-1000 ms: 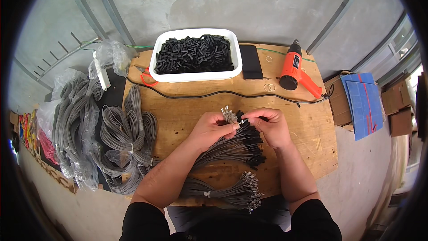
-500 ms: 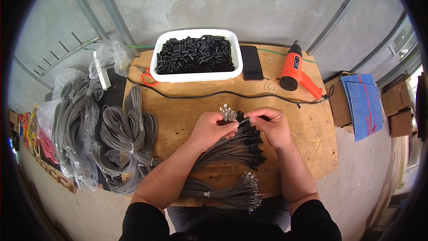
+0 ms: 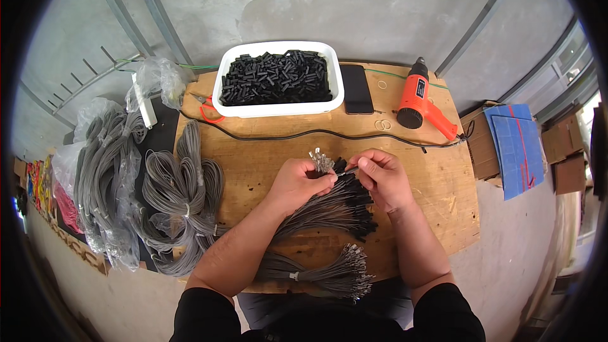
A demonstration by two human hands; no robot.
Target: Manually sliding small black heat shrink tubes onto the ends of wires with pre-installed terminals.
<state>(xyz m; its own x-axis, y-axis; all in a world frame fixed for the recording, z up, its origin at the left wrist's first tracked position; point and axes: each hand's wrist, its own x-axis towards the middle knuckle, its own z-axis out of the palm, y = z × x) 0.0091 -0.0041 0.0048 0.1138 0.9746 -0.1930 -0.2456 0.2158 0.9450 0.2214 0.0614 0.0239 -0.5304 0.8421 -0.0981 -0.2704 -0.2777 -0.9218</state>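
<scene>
Above the middle of the table my left hand [image 3: 296, 185] is closed round a bunch of thin grey cables, whose silvery metal ends [image 3: 322, 161] stick up past the thumb. Close by on the right, my right hand [image 3: 384, 180] pinches a small black sleeve [image 3: 351, 170] between thumb and fingers, at the tip of one cable held by the left. Below both hands fan out grey cables with black-sleeved ends [image 3: 362, 212]. Nearer to me lies another tied cable bundle [image 3: 323, 275] with bare metal ends.
A white tub [image 3: 278, 111] full of short black sleeves stands at the back, beside a dark phone [image 3: 358, 92]. An orange heat gun [image 3: 415, 96] lies back right, its black cord [image 3: 278, 136] crossing the table. Red-handled pliers [image 3: 209, 111] and coiled grey cables [image 3: 183, 196] are left.
My right hand has turned slightly, its thumb now higher and the fingers more curled, with the sleeve by the cable tip. My left hand has barely moved.
</scene>
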